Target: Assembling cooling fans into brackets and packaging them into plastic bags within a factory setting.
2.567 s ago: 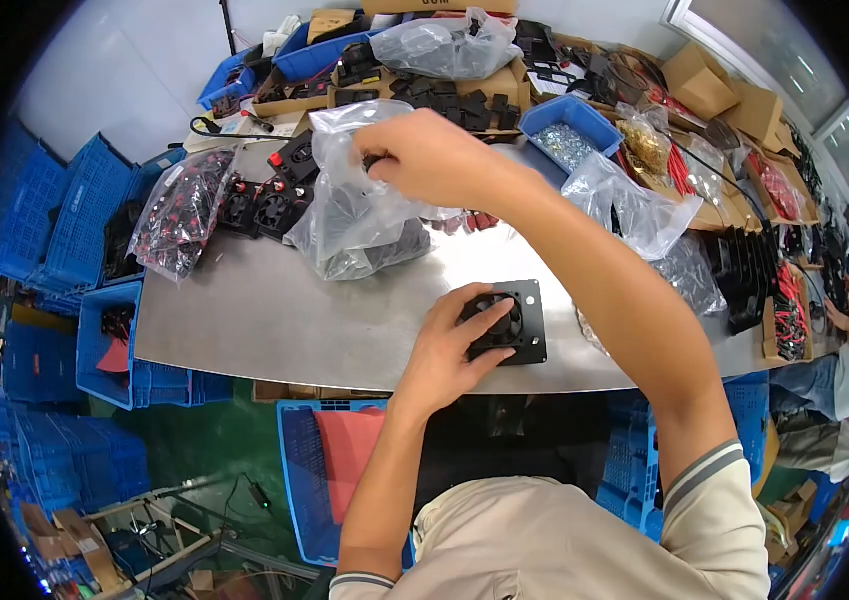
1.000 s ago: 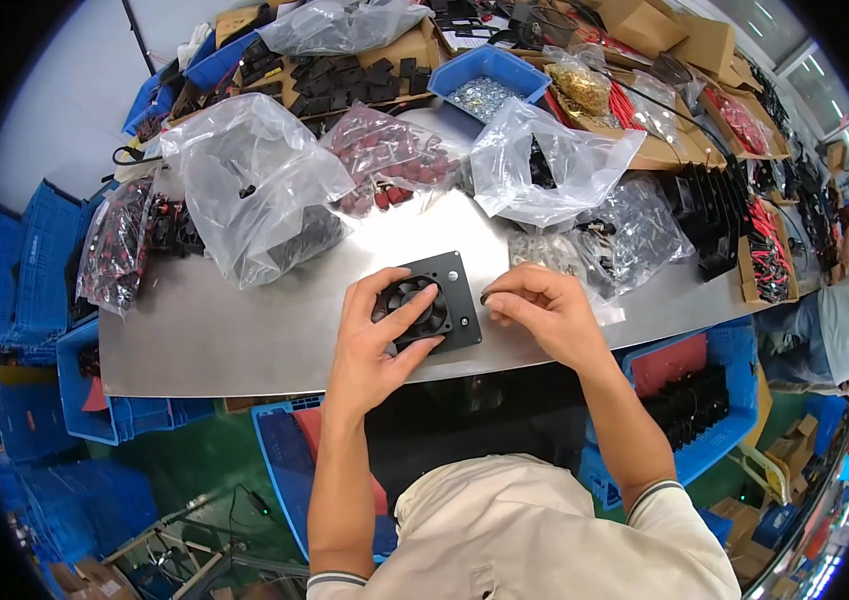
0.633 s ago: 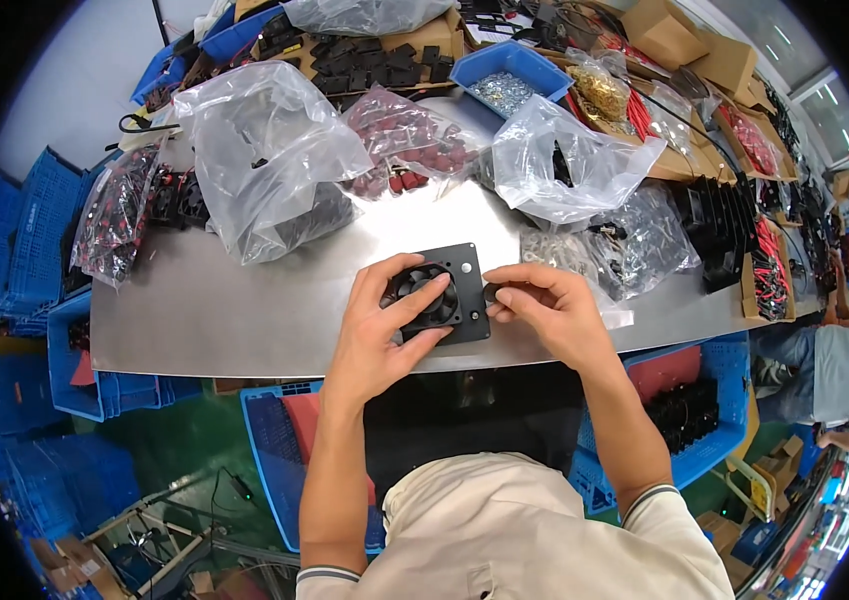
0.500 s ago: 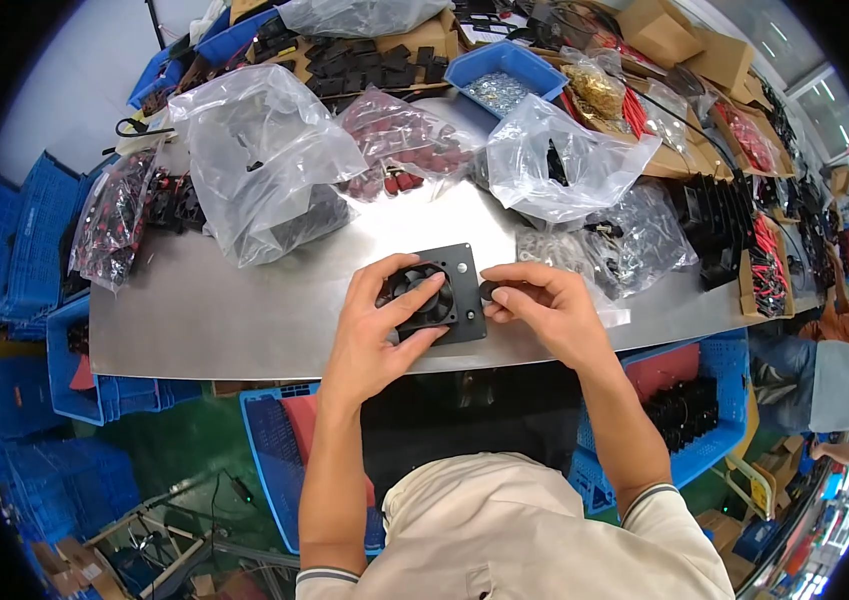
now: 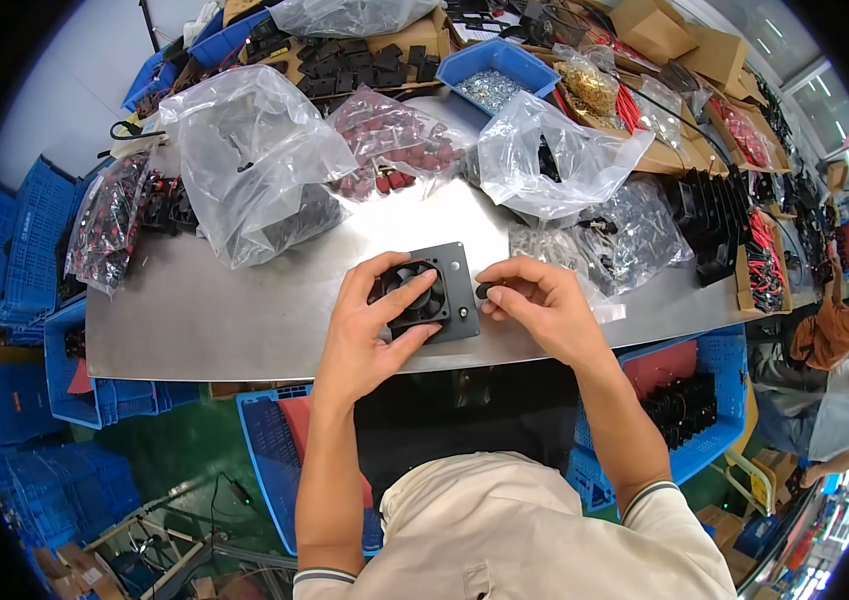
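My left hand (image 5: 356, 325) grips a black plate with a small black cooling fan (image 5: 432, 303) on it, fingers over the fan and thumb at its lower edge. Two shiny round fasteners show on the bare right strip of the plate (image 5: 458, 290). Just off the plate's right edge, my right hand (image 5: 552, 308) pinches a small black round piece (image 5: 484, 290) between thumb and forefinger. Most of that piece is hidden by the fingers, so its exact kind cannot be made out. Both hands are low over the metal tabletop, near its front edge.
Clear plastic bags (image 5: 249, 165) of parts line the back of the metal table (image 5: 194, 325). Behind them stands a blue bin (image 5: 494, 62) of small metal hardware. Blue crates (image 5: 689, 415) sit below the front edge. Another person (image 5: 829, 325) is at the far right.
The whole view has shifted slightly, and the plate and both hands keep nearly the same pose. The other person at the far right has come further into view.
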### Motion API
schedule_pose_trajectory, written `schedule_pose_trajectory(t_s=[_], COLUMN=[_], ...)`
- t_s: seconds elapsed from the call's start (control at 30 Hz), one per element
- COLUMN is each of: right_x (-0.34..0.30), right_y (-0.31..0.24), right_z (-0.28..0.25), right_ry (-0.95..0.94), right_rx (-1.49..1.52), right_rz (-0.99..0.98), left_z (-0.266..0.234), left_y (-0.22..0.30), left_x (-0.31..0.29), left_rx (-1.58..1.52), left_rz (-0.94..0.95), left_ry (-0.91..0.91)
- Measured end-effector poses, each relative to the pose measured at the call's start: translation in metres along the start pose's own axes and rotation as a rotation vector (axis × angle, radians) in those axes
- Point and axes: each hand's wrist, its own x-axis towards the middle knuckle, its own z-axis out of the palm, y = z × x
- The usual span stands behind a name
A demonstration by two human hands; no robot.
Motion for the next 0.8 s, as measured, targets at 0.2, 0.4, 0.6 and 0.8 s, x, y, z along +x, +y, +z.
schedule_pose_trajectory(t_s=[0.2, 0.4, 0.6, 0.8], right_x=[-0.001, -0.001, -0.002, -0.006], right_y=[-0.005, -0.008, -0.011, -0.015], right_z=[0.003, 0.015, 0.021, 0.015], right_ry=[-0.024, -0.02, 0.017, 0.046], right_rx=[-0.094, -0.177, -0.461, -0.522], right_rz=[-0.046, 0.03, -0.112, -0.206], left_z=[0.0, 0.0, -0.001, -0.002], left_y=[0.001, 0.0, -0.001, -0.003], left_x=[0.0, -0.001, -0.001, 0.0], left_rx=[-0.022, -0.017, -0.072, -0.046], left_rz=[-0.018, -0.013, -0.002, 0.015], left_ry=[0.0, 0.007, 0.02, 0.02])
